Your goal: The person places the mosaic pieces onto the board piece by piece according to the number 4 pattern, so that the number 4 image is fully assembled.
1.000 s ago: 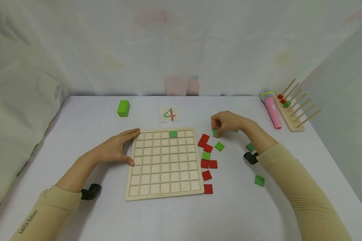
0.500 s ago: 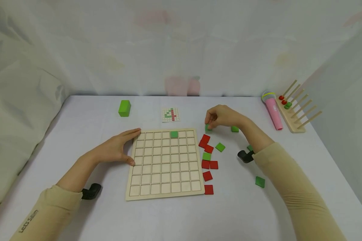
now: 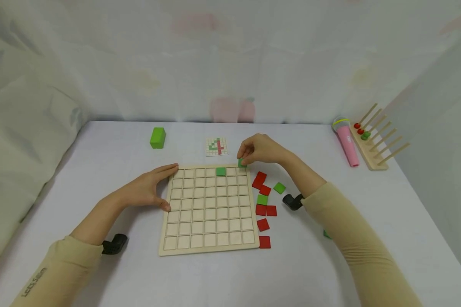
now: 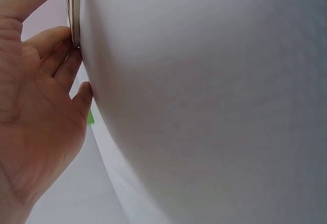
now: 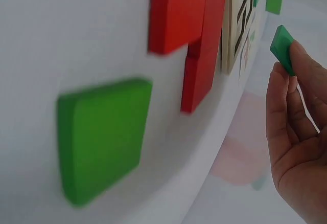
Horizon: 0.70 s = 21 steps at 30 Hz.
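Note:
A pale wooden grid board [image 3: 211,209] lies on the white table, with one green tile [image 3: 220,171] set in its top row. My left hand [image 3: 147,187] rests along the board's left edge, fingers and thumb spread; the left wrist view shows its fingertips touching the board's side. Between thumb and fingers my right hand [image 3: 262,149] pinches a green square tile [image 5: 282,49], held above the board's top right corner. Red tiles [image 3: 263,224] and a few green tiles [image 3: 279,188] lie along the board's right side.
Behind the board lies a small pattern card [image 3: 217,146], with a green block [image 3: 158,137] to its left. At the back right are a pink toy microphone [image 3: 347,143] and a wooden peg rack [image 3: 374,145] with red and green beads.
My right hand has moved left with the green tile, from beyond the red tiles to over the board's top right corner. The left hand stays at the board's edge.

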### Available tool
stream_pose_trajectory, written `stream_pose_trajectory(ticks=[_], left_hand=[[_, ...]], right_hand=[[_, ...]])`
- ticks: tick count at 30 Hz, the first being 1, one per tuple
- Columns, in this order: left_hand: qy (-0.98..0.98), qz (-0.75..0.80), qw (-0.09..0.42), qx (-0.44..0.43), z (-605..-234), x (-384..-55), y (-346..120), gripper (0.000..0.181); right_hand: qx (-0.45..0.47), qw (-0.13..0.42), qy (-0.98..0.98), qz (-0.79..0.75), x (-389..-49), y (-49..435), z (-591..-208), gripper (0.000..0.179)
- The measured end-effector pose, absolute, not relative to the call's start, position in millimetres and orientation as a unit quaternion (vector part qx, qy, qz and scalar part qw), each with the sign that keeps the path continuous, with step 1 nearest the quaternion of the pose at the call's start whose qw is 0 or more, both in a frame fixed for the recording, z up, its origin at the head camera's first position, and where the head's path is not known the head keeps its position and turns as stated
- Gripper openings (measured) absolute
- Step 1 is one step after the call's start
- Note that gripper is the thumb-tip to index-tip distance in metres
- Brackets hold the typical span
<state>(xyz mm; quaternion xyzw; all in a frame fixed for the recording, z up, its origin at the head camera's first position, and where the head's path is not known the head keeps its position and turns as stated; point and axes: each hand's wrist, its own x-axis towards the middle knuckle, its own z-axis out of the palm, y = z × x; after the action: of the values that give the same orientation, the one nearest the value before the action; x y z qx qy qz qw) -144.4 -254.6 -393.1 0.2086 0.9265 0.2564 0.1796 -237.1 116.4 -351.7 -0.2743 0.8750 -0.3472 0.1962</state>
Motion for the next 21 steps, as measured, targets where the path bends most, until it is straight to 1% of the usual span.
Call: stream_pose_trajectory(ticks=[9,21], left_hand=[[0.928,0.253,0.175,0.210,-394,-146,-256,0.125],[0.927,0.255,0.174,0.211,-395,-147,-255,0.125]], right_hand=[[-0.314,0.206,0.856,-0.356,-231,85,-354,0.009],[-0.327,0.228,0.843,-0.362,-228,51,-356,0.010]])
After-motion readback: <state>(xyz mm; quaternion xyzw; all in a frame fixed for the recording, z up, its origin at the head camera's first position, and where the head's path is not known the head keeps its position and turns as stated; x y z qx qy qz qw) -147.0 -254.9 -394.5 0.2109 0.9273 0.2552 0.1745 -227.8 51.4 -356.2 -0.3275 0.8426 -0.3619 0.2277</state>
